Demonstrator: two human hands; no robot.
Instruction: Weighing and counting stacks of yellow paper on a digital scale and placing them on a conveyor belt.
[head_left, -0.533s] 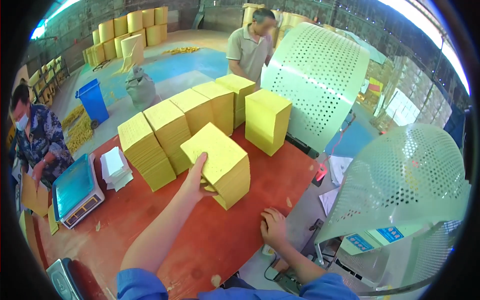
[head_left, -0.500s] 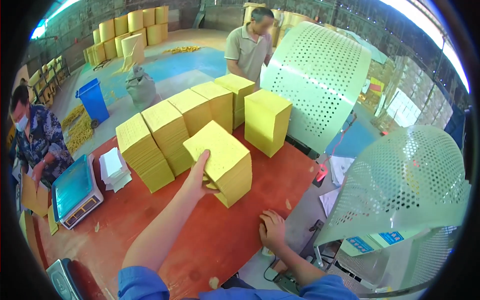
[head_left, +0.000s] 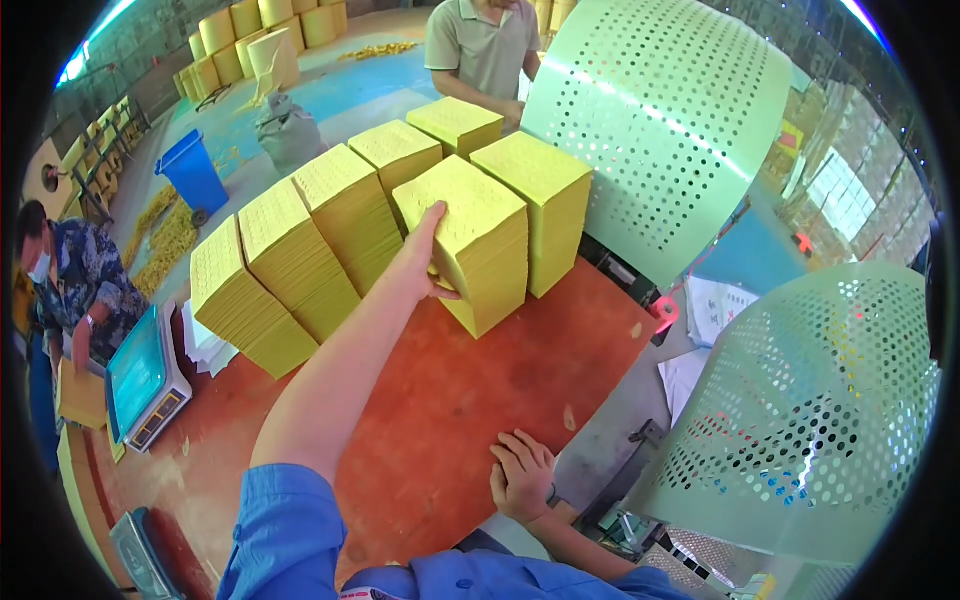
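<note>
Thumb on top and fingers at the near left side, my left hand (head_left: 428, 262) grips a block-shaped stack of yellow paper (head_left: 492, 265). Close to its far right side stands another yellow paper stack (head_left: 560, 215). To the left, a slanting row of several similar stacks (head_left: 335, 225) runs across the red table (head_left: 430, 430). My right hand (head_left: 523, 478) lies at the table's near right edge, fingers loosely spread, holding nothing.
Pale green perforated guards (head_left: 650, 130) rise beyond the table and another perforated guard (head_left: 800, 400) at the right. Left are a scale (head_left: 150, 380), white papers (head_left: 205, 345) and a seated person (head_left: 85, 280). Another person (head_left: 480, 50) stands across the table.
My left hand has moved the held stack away from me, up beside the stack at the right. My right hand stays by the table edge. The view has shifted.
</note>
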